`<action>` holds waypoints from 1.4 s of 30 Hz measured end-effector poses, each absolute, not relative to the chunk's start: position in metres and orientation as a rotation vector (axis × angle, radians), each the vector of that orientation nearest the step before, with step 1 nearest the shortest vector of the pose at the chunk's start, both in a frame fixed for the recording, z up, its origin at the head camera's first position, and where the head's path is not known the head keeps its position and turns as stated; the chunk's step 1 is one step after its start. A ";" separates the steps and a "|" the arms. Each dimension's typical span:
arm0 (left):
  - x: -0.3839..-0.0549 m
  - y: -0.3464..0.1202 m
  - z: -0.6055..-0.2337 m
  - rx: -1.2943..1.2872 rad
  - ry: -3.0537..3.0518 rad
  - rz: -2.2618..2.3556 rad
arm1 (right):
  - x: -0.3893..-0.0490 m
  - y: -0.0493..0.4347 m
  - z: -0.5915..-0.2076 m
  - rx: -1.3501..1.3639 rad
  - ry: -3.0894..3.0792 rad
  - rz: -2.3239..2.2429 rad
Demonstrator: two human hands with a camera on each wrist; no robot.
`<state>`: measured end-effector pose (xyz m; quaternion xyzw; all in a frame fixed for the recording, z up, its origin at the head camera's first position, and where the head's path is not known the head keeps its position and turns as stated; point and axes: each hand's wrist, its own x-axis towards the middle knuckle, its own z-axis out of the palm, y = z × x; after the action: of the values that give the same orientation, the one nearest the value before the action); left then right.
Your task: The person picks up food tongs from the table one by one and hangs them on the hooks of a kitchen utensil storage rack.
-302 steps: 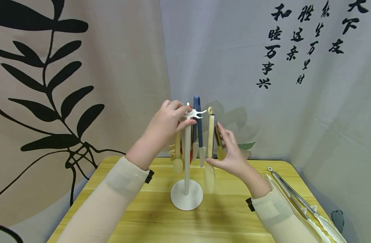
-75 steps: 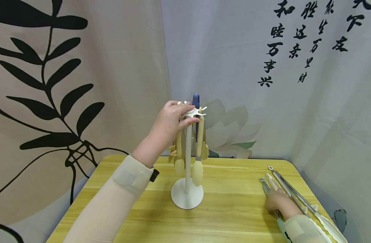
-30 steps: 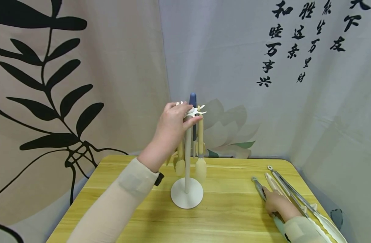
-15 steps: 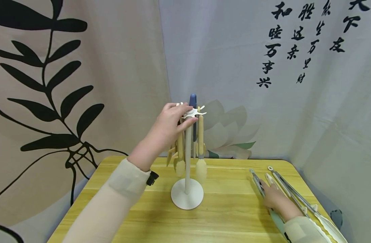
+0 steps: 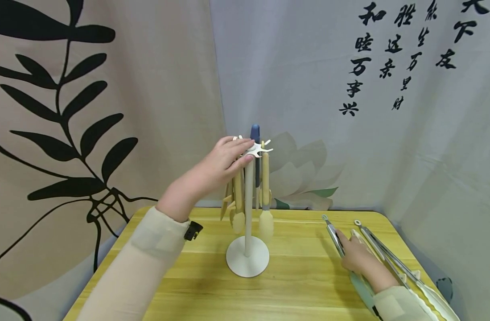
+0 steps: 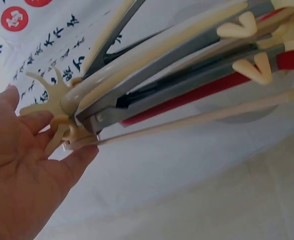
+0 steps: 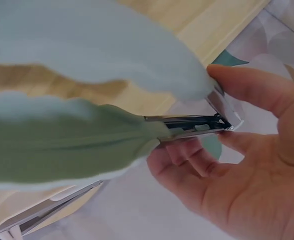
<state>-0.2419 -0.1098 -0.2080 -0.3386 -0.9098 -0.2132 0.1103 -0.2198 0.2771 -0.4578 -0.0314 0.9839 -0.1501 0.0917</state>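
A white utensil rack (image 5: 248, 218) stands on a round base at the table's middle. At its hooked top my left hand (image 5: 218, 160) grips the hub, thumb on the near side and fingers on the far side. Cream-handled kitchen utensils (image 5: 265, 187) and a blue-handled one (image 5: 255, 132) hang from the hooks. The left wrist view shows hanging tongs (image 6: 151, 65) beside that hand's fingers. At the right, my right hand (image 5: 359, 258) holds metal tongs with pale green tips (image 7: 77, 140); their ringed end points toward the back, and the two green tips are spread apart.
More tongs (image 5: 379, 240), with metal handles and pale tips, lie along the table's right side, next to my right forearm. The wooden table (image 5: 188, 285) ends at the back before a printed curtain (image 5: 301, 102).
My right hand has shifted the green-tipped tongs left and toward the back over the last second. Ten seconds ago it was at cream-handled utensils beside the rack. The left hand stays on the rack's top.
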 end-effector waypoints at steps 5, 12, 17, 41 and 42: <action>-0.244 -0.113 -0.206 -1.059 -2.669 -0.656 | -0.220 0.271 -0.453 -0.096 2.918 -0.488; -0.246 -0.115 -0.204 -1.054 -2.638 -0.619 | -0.221 0.262 -0.445 -0.128 2.928 -0.553; -0.248 -0.116 -0.204 -1.021 -2.646 -0.615 | -0.222 0.256 -0.440 -0.179 2.966 -0.530; -0.250 -0.111 -0.204 -0.927 -2.591 -0.532 | -0.216 0.224 -0.412 -0.256 3.041 -0.682; -0.249 -0.111 -0.204 -0.923 -2.589 -0.527 | -0.216 0.222 -0.411 -0.261 3.042 -0.689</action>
<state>-0.2493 -0.1110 -0.2039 -0.3249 -0.9115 -0.1857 0.1705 -0.2156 0.2223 -0.4113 -0.0833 0.9719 -0.2201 0.0056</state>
